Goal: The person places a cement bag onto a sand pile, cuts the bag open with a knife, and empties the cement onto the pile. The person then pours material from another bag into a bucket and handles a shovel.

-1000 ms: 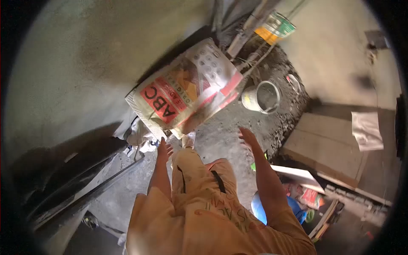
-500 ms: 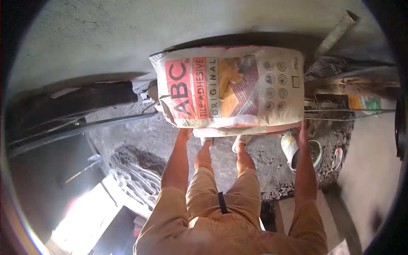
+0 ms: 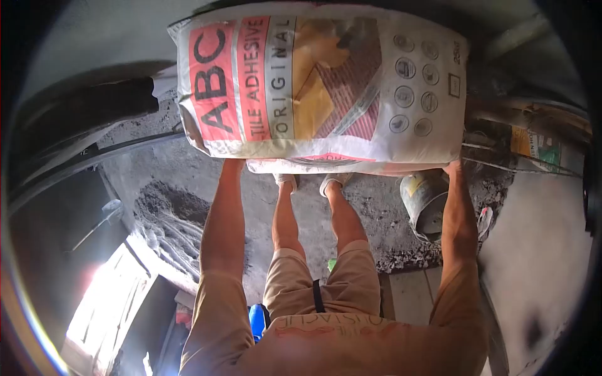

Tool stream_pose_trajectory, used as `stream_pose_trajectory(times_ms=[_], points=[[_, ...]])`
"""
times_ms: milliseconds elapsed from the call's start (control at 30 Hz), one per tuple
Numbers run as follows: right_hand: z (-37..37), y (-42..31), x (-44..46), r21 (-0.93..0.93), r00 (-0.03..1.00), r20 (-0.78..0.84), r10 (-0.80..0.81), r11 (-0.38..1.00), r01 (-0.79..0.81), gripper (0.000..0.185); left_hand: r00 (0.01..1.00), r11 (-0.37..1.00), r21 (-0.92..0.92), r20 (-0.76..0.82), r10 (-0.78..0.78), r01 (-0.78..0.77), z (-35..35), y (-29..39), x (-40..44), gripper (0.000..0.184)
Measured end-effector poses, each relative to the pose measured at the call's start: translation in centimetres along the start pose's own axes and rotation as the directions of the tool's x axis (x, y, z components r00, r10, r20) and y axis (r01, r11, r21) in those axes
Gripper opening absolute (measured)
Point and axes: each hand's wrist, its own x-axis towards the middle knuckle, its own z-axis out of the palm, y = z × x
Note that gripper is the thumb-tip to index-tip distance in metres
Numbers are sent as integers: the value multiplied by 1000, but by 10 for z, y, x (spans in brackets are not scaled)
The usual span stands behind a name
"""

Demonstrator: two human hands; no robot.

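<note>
A large white and red bag of tile adhesive [image 3: 282, 94] is held up in front of me, its printed face toward the camera. Under its left end is my left hand [image 3: 233, 164], the fingers mostly hidden beneath the bag. My right hand [image 3: 453, 168] grips the lower right corner, with only part of it showing. Both arms are stretched forward, and the bag hangs above the floor beyond my feet.
A bucket [image 3: 426, 203] lies tipped near my right forearm, beside rubble. Grey powder [image 3: 169, 207] is heaped on the floor at left. A metal bar [image 3: 125, 150] runs along the left. Poles and a green-orange bag [image 3: 539, 147] are at right.
My hands were apart and empty, with the bag lying tilted by the wall. They then took hold of its two ends, and it now appears larger and nearer the camera.
</note>
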Motion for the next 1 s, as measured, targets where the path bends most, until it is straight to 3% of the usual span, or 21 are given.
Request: stream_pose_trajectory(times_ms=[167, 300, 367, 467, 567, 633, 700, 867, 1000], points=[[-61, 30, 52, 12, 1000, -2, 24, 1000, -24, 67, 1000, 1000, 6, 25, 11, -12, -7, -7, -3, 57], [-39, 21, 32, 99, 999, 0, -50, 994, 50, 74, 998, 999, 6, 37, 43, -43, -7, -12, 0, 58], [-30, 23, 12, 128, 990, 128, -64, 991, 47, 73, 998, 999, 21, 42, 45, -46, -9, -12, 0, 58], [-14, 25, -9, 132, 998, -3, -68, 989, 68, 73, 997, 998, 42, 60, 53, -55, -7, -7, 3, 59], [-6, 33, -27, 106, 990, 61, -128, 987, 121, 73, 997, 995, 87, 73, 33, -39, -6, 2, 3, 59], [14, 29, -46, 129, 995, -69, -65, 989, 74, 71, 996, 992, 122, 90, 17, -28, 0, 10, 9, 60], [46, 7, -76, 94, 995, -94, -43, 994, 51, 70, 994, 986, 166, 110, -17, -1, -2, 14, 5, 60], [10, 14, -25, 78, 984, 165, -64, 996, 52, 68, 984, 967, 243, 136, -118, 82, -2, 35, -7, 61], [24, -12, -30, 30, 992, 123, 11, 999, -15, 69, 972, 946, 289, 139, -191, 145, 4, 47, -13, 62]])
